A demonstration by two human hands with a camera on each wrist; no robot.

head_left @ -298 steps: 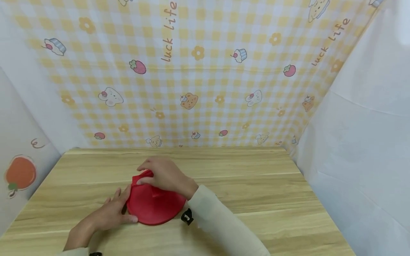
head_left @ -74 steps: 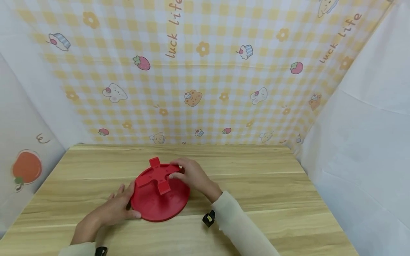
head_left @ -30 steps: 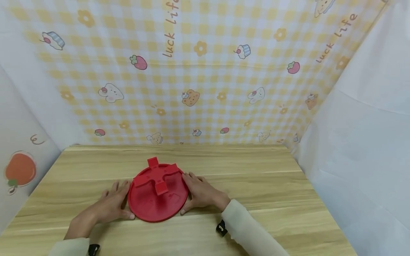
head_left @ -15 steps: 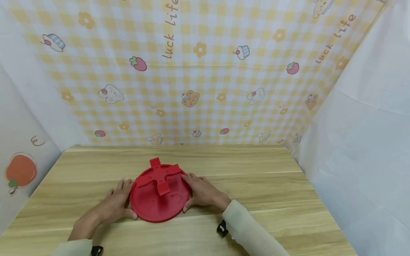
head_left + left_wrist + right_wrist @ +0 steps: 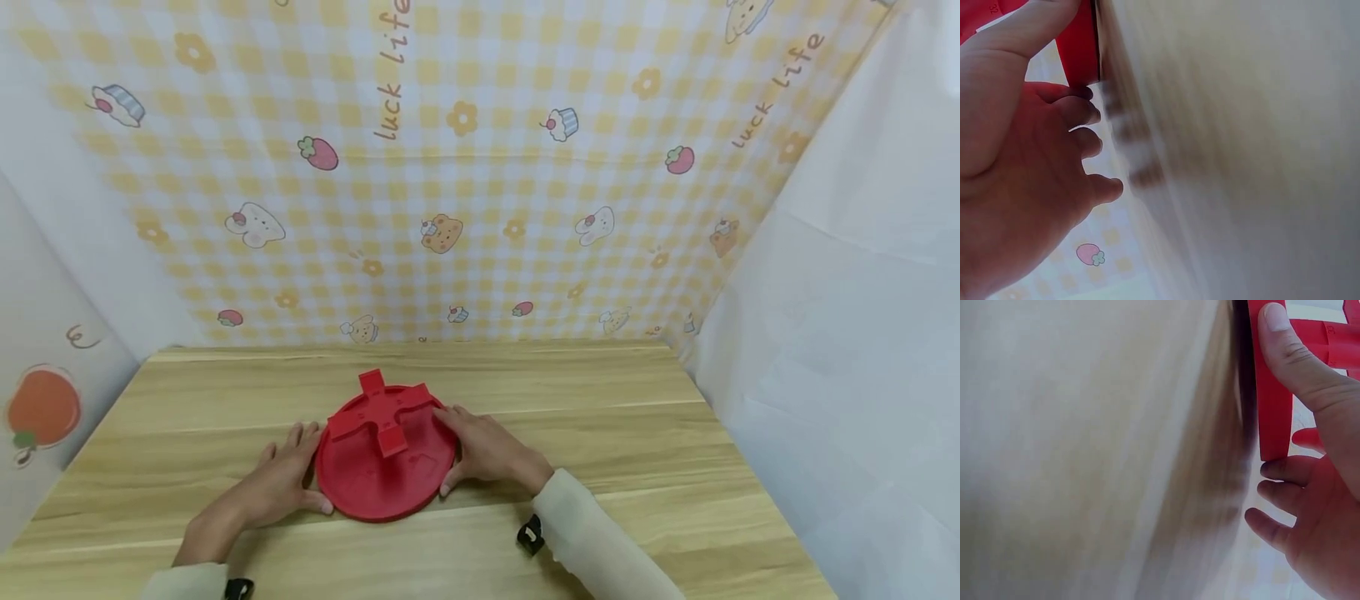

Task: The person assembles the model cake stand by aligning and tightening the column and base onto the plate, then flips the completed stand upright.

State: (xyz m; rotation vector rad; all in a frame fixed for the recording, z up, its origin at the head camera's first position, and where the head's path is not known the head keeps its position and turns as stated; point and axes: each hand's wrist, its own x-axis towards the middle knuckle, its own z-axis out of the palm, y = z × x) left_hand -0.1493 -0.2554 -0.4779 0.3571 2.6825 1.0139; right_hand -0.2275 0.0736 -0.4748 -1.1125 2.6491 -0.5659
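Observation:
A red round base [image 5: 356, 479] lies on the table with a raised red cross-shaped piece [image 5: 377, 410] above it; the cross has upturned ends and small markings. My left hand [image 5: 273, 483] holds the base's left rim between thumb and fingers. On the opposite rim, my right hand [image 5: 487, 450] does the same, thumb toward the front. In the left wrist view, the thumb covers part of the red rim [image 5: 1080, 53], and the outer fingers spread free of it. The right wrist view shows the thumb against the red rim [image 5: 1272, 406], with the fingertips near its far end.
The wood-grain table [image 5: 600, 450] extends to both sides. A yellow checked cloth [image 5: 480, 192] hangs behind it. White sheeting [image 5: 840, 333] closes off the right side, and a printed white sheet [image 5: 45, 333] the left. Black clips [image 5: 531, 535] sit at the wrists.
Earlier my right hand gripped the cross-shaped piece, then its right arm; it has since moved down to the base's right rim. In the last second the base has slid slightly right with both hands.

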